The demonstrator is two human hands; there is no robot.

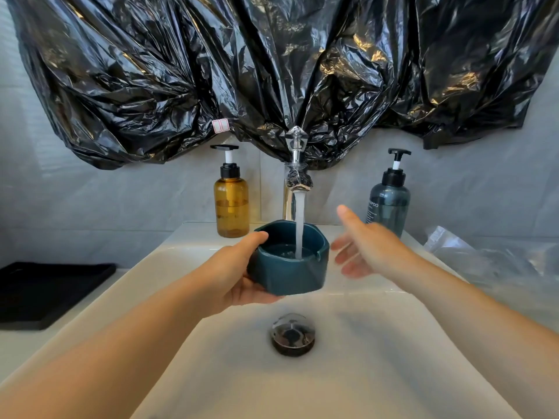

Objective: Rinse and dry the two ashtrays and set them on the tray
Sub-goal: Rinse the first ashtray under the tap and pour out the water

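Now ashtray (289,269) between the hands (234,272) (367,246)

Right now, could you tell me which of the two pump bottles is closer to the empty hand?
The grey-blue shampoo bottle, just behind the right hand; the amber bottle stands left of the faucet.

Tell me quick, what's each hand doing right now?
Left hand: closed around the dark teal ashtray, holding it under the running faucet.
Right hand: open, fingers spread, holding nothing.
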